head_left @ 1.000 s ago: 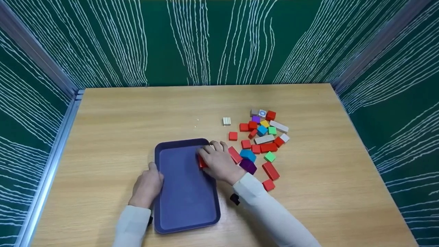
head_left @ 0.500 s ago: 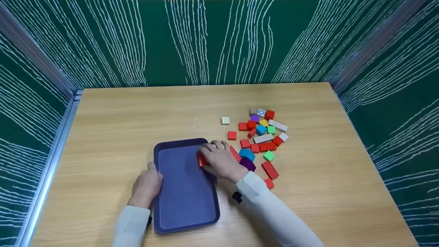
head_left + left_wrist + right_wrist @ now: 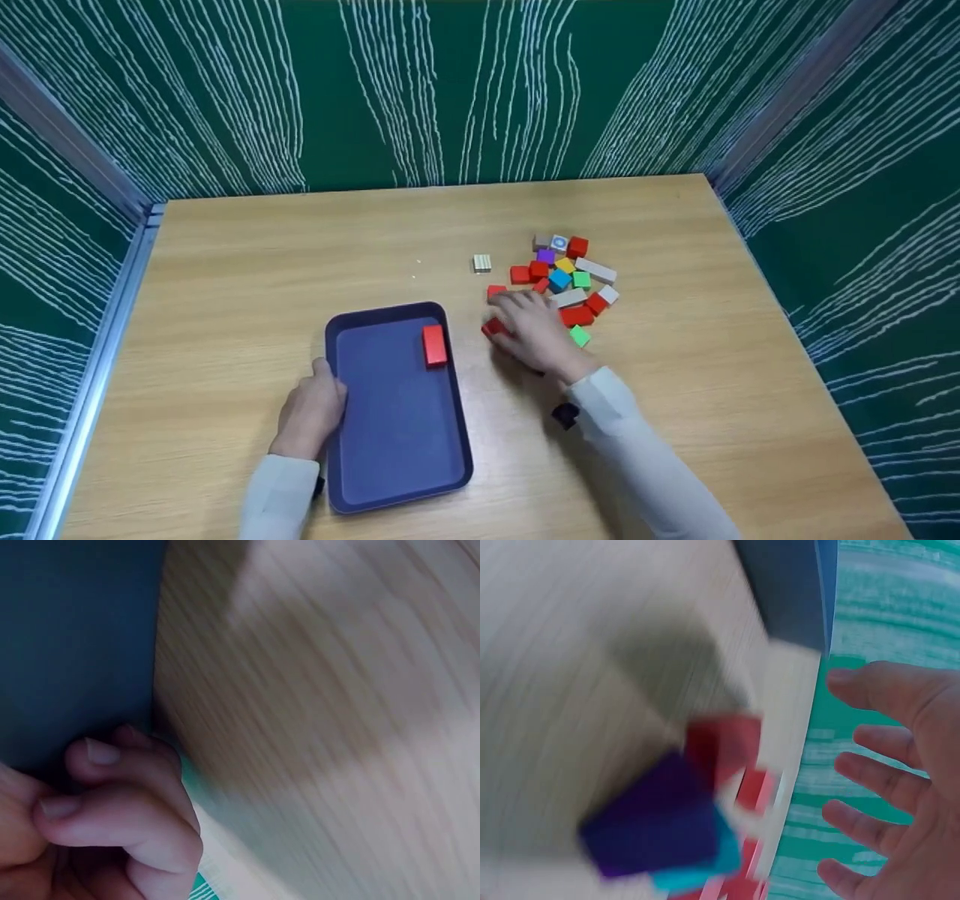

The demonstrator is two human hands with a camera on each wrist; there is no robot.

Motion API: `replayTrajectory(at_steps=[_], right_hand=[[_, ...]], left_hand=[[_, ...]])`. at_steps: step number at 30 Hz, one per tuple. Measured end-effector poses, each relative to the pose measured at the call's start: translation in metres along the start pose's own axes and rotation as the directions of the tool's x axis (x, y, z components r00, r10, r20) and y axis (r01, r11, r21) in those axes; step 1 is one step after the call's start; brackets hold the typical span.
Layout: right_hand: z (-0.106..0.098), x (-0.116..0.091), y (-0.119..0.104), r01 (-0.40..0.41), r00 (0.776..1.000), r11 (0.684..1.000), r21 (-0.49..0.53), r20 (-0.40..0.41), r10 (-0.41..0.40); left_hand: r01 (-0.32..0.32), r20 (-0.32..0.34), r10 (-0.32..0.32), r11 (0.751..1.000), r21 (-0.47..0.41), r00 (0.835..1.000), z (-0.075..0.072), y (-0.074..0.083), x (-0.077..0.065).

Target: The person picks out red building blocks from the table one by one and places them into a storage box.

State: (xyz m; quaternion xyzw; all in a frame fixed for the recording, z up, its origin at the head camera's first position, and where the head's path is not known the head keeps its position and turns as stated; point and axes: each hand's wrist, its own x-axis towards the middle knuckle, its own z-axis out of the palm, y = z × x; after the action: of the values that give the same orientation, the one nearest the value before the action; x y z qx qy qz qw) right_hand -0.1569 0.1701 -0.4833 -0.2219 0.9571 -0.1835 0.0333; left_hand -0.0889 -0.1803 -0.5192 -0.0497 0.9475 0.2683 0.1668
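Observation:
My left hand (image 3: pixel 309 412) grips the left rim of a dark blue tray (image 3: pixel 399 442), its fingers curled against the tray's side in the left wrist view. Inside the tray, near the upper right wall, lies a red rectangular block (image 3: pixel 433 346). To the right of the tray, my right hand (image 3: pixel 536 330) hovers over the near part of a block pile with fingers spread and nothing held. A red block (image 3: pixel 493 327) shows by its thumb side. The right wrist view shows a purple block (image 3: pixel 656 825) and a light blue block (image 3: pixel 712 870) below the open palm.
Behind the right hand lie several small blocks: grey bars (image 3: pixel 596 270), a blue cube (image 3: pixel 559 280), a green cube (image 3: pixel 580 335) and a yellow block (image 3: pixel 565 265). A striped cube (image 3: pixel 481 263) sits apart to their left. Green walls (image 3: pixel 360 90) enclose the wooden table (image 3: pixel 247 300).
My right hand has let go of the red rectangular block, which now lies in the tray, and has moved right over the pile. My left hand keeps its hold on the tray.

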Motion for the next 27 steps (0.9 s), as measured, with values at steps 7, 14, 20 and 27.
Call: replayTrajectory(at_steps=[7, 14, 20, 27], right_hand=[[-0.016, -0.022, 0.051, -0.143, 0.990, 0.989, 0.029, -0.017, 0.143], [-0.026, -0.040, 0.083, -0.285, 0.958, 0.958, 0.015, -0.005, 0.285], [-0.020, -0.039, 0.091, -0.321, 0.947, 0.947, -0.028, 0.001, 0.321], [-0.010, -0.036, 0.097, -0.333, 0.942, 0.941, -0.057, 0.019, 0.334]], left_hand=[[0.001, 0.009, -0.001, 1.000, 0.009, 1.000, 0.000, -0.001, -0.001], [-0.003, -0.011, 0.003, 1.000, 0.011, 1.000, -0.001, -0.001, -0.001], [-0.002, -0.012, 0.002, 1.000, 0.006, 1.000, 0.000, -0.002, -0.002], [-0.010, -0.014, 0.010, 1.000, -0.003, 1.000, 0.000, 0.000, -0.001]])
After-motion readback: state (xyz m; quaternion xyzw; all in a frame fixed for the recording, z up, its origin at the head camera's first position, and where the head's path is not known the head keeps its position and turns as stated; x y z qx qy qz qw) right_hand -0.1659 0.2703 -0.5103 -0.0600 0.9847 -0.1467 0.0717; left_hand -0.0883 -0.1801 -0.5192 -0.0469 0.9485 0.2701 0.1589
